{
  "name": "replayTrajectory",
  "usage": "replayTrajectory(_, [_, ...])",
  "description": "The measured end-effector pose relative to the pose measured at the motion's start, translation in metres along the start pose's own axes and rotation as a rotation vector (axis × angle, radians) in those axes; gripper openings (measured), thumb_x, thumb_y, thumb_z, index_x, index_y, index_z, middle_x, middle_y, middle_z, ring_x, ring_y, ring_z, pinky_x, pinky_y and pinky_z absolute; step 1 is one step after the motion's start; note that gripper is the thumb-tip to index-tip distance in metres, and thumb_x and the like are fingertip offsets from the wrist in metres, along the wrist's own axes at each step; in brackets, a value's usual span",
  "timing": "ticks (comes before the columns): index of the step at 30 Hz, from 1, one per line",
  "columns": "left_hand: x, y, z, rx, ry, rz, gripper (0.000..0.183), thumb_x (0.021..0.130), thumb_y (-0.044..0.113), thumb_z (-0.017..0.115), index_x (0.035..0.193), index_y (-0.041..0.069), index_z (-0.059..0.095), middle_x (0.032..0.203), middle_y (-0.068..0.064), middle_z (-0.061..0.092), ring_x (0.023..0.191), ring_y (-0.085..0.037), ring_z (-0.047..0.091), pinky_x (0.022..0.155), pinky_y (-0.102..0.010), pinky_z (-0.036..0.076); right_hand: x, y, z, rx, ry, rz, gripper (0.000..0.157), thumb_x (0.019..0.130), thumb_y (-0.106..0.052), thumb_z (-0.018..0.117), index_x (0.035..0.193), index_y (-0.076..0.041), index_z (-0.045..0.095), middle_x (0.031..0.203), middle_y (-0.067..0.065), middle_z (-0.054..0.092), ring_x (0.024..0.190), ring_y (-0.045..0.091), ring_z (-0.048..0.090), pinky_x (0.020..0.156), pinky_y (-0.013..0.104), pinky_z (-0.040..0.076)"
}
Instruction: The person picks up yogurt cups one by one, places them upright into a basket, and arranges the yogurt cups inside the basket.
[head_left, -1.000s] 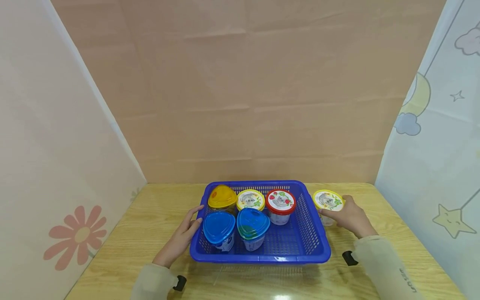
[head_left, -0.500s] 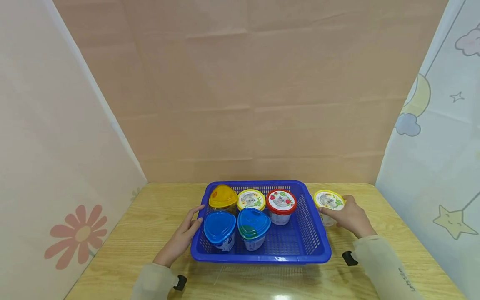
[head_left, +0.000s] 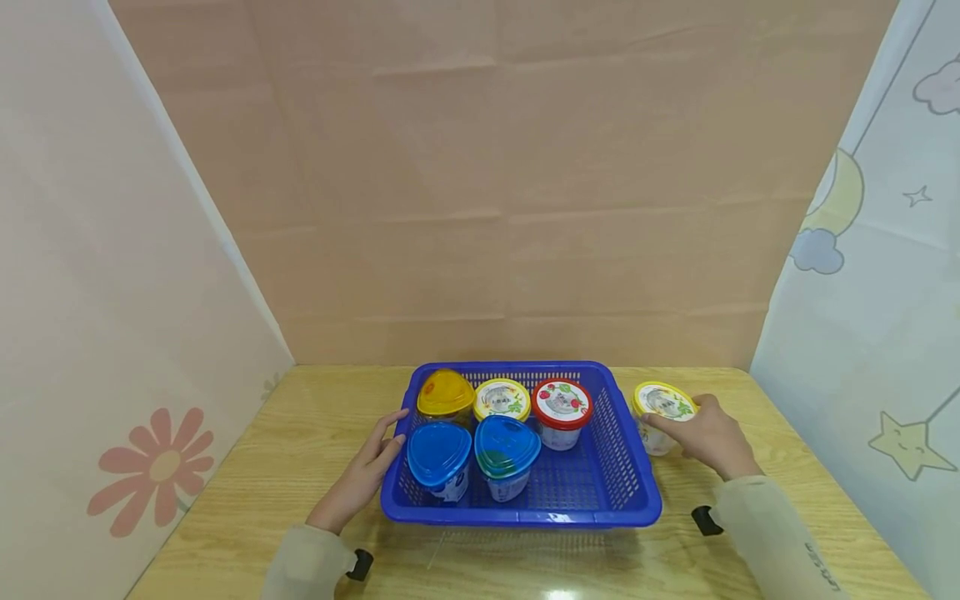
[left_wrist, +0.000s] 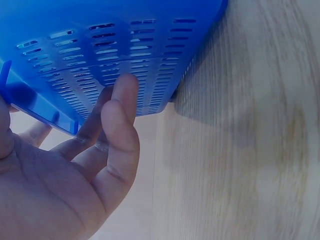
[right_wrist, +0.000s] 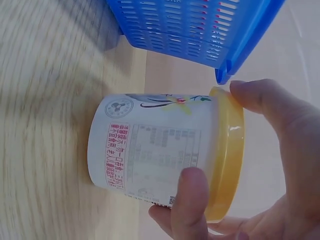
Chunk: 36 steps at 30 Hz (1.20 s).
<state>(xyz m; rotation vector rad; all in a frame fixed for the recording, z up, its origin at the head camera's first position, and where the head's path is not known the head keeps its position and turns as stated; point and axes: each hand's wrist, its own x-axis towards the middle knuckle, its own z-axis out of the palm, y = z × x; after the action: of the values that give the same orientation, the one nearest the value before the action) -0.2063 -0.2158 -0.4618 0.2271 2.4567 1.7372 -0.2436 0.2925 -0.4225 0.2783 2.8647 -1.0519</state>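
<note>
My right hand (head_left: 712,436) grips a white tub with a yellow-rimmed lid (head_left: 665,403), standing right of the blue basket (head_left: 521,517). In the right wrist view the thumb and fingers span the yellow lid (right_wrist: 231,155), with fingertips against the printed side (right_wrist: 150,145). My left hand (head_left: 360,482) holds the basket's left rim. In the left wrist view its fingers (left_wrist: 120,140) curl beside the slotted wall (left_wrist: 100,50). Inside the basket are an amber-lidded jar (head_left: 446,394), a yellow-rimmed tub (head_left: 501,400), a red-rimmed tub (head_left: 562,403) and two blue-lidded jars, one left (head_left: 438,454), one right (head_left: 507,447).
A wooden table (head_left: 255,492) carries everything. Brown paper (head_left: 480,208) covers the back wall. Printed panels stand on both sides, with a flower (head_left: 161,468) on the left and a star (head_left: 909,443) on the right.
My right hand and the yellow-rimmed tub have shifted slightly to the right, away from the basket. The left hand and the basket stay in place.
</note>
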Motion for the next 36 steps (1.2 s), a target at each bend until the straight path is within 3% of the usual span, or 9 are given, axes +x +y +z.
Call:
replayTrajectory(17, [0.001, -0.002, 0.0, -0.015, -0.003, 0.003, 0.047, 0.108, 0.043, 0.038, 0.153, 0.034, 0.03, 0.129, -0.018, 0.058, 0.114, -0.03, 0.061, 0.096, -0.048, 0.054, -0.014, -0.007, -0.017, -0.05, 0.051, -0.003, 0.126, 0.079, -0.076, 0.064, 0.148, 0.017, 0.014, 0.109, 0.031, 0.061, 0.072, 0.026, 0.068, 0.055, 0.033, 0.048])
replayTrajectory(25, [0.001, -0.003, -0.001, -0.011, -0.009, 0.007, 0.047, 0.108, 0.043, 0.038, 0.153, 0.033, 0.03, 0.128, -0.018, 0.059, 0.113, -0.029, 0.062, 0.094, -0.046, 0.055, -0.028, -0.017, -0.028, -0.04, 0.117, -0.058, 0.121, 0.08, -0.074, 0.066, 0.149, 0.013, 0.019, 0.107, 0.028, 0.063, 0.068, 0.023, 0.066, 0.054, 0.034, 0.047])
replayTrajectory(31, [0.001, -0.003, -0.001, -0.009, -0.007, 0.002, 0.047, 0.108, 0.044, 0.039, 0.153, 0.033, 0.03, 0.129, -0.018, 0.059, 0.114, -0.029, 0.061, 0.095, -0.047, 0.054, -0.039, -0.03, -0.032, -0.052, 0.175, -0.1, 0.116, 0.079, -0.072, 0.068, 0.148, 0.01, 0.023, 0.097, 0.021, 0.064, 0.065, 0.022, 0.061, 0.052, 0.033, 0.045])
replayTrajectory(36, [0.002, -0.004, -0.001, -0.006, -0.002, 0.004, 0.047, 0.108, 0.043, 0.038, 0.153, 0.033, 0.03, 0.128, -0.018, 0.059, 0.113, -0.03, 0.062, 0.094, -0.047, 0.054, -0.048, -0.041, -0.036, -0.079, 0.214, -0.141, 0.114, 0.08, -0.071, 0.069, 0.146, 0.011, 0.026, 0.102, 0.025, 0.062, 0.073, 0.028, 0.057, 0.053, 0.032, 0.042])
